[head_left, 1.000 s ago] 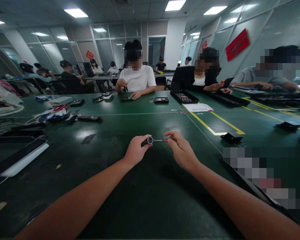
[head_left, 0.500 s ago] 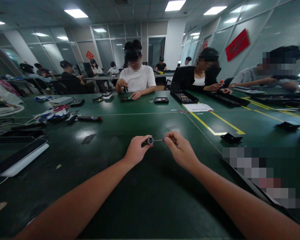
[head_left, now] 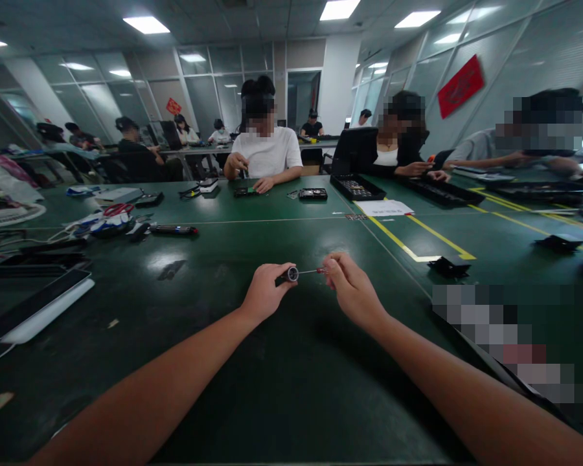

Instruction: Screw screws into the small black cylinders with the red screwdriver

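Pointing a slim screwdriver (head_left: 309,272) at a dark cylinder (head_left: 293,274)

My left hand (head_left: 266,291) clamps its fingers round the cylinder, silvery end facing me, above the green table (head_left: 276,401). My right hand (head_left: 354,288) pinches the screwdriver's red handle between fingertips; whether its tip touches, I cannot tell.

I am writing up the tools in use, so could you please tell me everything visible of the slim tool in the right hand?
The slim tool looks like a screwdriver: a thin, silvery, metal-looking shaft and a reddish part at the right hand, which grips it and hides the rest. It is nearly level above the green table, pointing at the dark, round-ended piece in the left hand; whether its tip enters is unclear.
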Demonstrator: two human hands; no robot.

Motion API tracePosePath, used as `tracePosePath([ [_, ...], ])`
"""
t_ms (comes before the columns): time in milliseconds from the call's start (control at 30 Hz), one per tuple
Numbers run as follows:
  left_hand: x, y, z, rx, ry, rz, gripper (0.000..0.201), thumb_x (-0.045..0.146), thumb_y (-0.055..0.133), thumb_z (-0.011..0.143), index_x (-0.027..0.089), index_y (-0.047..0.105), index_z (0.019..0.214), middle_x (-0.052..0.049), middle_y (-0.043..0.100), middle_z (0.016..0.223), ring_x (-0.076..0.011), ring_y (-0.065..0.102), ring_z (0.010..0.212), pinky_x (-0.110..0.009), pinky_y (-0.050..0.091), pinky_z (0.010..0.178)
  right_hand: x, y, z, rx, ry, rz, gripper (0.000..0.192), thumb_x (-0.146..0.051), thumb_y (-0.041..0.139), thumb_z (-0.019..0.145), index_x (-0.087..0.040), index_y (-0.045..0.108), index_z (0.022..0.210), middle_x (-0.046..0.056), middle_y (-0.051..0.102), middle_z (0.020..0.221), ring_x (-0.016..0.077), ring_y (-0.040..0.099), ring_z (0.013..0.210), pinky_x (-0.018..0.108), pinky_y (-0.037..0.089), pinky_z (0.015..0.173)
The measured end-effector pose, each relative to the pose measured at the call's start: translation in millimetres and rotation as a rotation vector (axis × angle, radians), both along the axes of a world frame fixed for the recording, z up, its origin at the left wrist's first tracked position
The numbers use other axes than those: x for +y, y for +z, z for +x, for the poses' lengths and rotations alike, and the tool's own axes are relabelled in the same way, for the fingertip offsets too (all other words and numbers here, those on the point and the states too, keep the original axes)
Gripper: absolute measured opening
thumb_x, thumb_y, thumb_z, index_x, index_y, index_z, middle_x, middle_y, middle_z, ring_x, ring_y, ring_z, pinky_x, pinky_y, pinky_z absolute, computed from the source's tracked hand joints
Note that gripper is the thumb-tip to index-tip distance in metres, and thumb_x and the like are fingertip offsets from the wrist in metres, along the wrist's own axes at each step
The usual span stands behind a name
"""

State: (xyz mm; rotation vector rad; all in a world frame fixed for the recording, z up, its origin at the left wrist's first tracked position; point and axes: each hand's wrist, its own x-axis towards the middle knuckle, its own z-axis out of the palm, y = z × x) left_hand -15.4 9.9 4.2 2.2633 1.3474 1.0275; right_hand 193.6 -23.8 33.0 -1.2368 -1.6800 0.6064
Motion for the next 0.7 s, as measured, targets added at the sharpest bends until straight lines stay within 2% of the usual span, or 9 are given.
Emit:
tracePosePath([
  [100, -0.5, 0.9, 0.0, 0.008, -0.007, -0.001, 0.034, 0.020, 0.074, 0.087, 0.026, 0.070, 0.120, -0.003, 0.074, 0.115, -0.0245, 0.064, 0.108, -0.044, 0.046, 0.101, -0.4, 0.5, 0.0, -0.030, -0.035, 0.006, 0.031, -0.044, 0.037, 0.101, -0.023, 0.059, 0.095, 0.001, 0.058, 0.075, 0.0190, 0.056, 0.068, 0.034, 0.043, 0.067],
  [167, -0.3, 1.2, -0.1, 0.003, 0.005, -0.010, 0.034, 0.020, 0.073, 0.087, 0.025, 0.069, 0.121, -0.003, 0.073, 0.115, -0.0244, 0.064, 0.108, -0.044, 0.046, 0.100, -0.1, -1.3, 0.1, 0.015, -0.038, 0.009, 0.022, -0.040, 0.044, 0.098, -0.023, 0.057, 0.104, 0.002, 0.061, 0.081, 0.0193, 0.058, 0.072, 0.034, 0.044, 0.068],
  [233, 0.0, 1.3, -0.1, -0.002, 0.017, -0.018, 0.036, 0.020, 0.074, 0.087, 0.024, 0.069, 0.122, -0.004, 0.073, 0.115, -0.0245, 0.063, 0.108, -0.044, 0.046, 0.100, 0.2, -3.4, 0.1, 0.086, -0.022, 0.004, 0.022, -0.040, 0.050, 0.095, -0.023, 0.055, 0.108, 0.003, 0.063, 0.087, 0.0200, 0.060, 0.077, 0.035, 0.046, 0.070],
  [367, -0.7, 2.1, 0.4, 0.010, 0.016, -0.016, 0.034, 0.021, 0.074, 0.087, 0.025, 0.069, 0.120, -0.004, 0.073, 0.115, -0.0246, 0.063, 0.109, -0.044, 0.046, 0.100, 2.7, -5.1, -1.8, 0.177, -0.011, -0.020, 0.025, -0.044, 0.054, 0.093, -0.022, 0.061, 0.102, 0.005, 0.067, 0.089, 0.0209, 0.063, 0.081, 0.037, 0.049, 0.076],
  [467, -1.2, 3.5, 0.0, 0.045, -0.021, 0.035, 0.033, 0.023, 0.072, 0.089, 0.026, 0.068, 0.121, -0.003, 0.073, 0.117, -0.0240, 0.062, 0.111, -0.047, 0.042, 0.105, 9.9, -6.8, -2.5, 0.390, -0.069, -0.083, 0.027, -0.047, 0.056, 0.092, -0.021, 0.064, 0.095, 0.003, 0.065, 0.081, 0.0198, 0.062, 0.077, 0.038, 0.052, 0.078],
  [533, -0.4, 4.2, -0.9, 0.087, -0.025, 0.076, 0.033, 0.024, 0.071, 0.090, 0.027, 0.067, 0.122, -0.002, 0.072, 0.120, -0.0241, 0.061, 0.115, -0.051, 0.035, 0.112, 16.5, -8.9, -1.0, 0.655, -0.080, -0.255, 0.025, -0.046, 0.058, 0.090, -0.021, 0.062, 0.086, 0.001, 0.060, 0.074, 0.0171, 0.058, 0.066, 0.037, 0.054, 0.072],
  [600, 1.3, 4.4, -2.0, 0.115, -0.004, 0.078, 0.034, 0.025, 0.072, 0.089, 0.027, 0.067, 0.123, -0.002, 0.071, 0.121, -0.0245, 0.060, 0.117, -0.055, 0.030, 0.115, 22.0, -10.6, 1.8, 0.812, -0.090, -0.410, 0.025, -0.043, 0.060, 0.087, -0.021, 0.059, 0.076, -0.001, 0.054, 0.065, 0.0143, 0.053, 0.057, 0.034, 0.055, 0.065],
  [700, 3.1, 3.8, -2.9, 0.124, 0.015, 0.024, 0.035, 0.026, 0.072, 0.089, 0.026, 0.066, 0.124, -0.003, 0.071, 0.121, -0.0251, 0.060, 0.117, -0.055, 0.032, 0.113, 25.1, -11.6, 4.6, 0.850, -0.107, -0.359, 0.024, -0.042, 0.065, 0.084, -0.021, 0.060, 0.075, -0.001, 0.056, 0.066, 0.0136, 0.053, 0.059, 0.031, 0.054, 0.063],
])
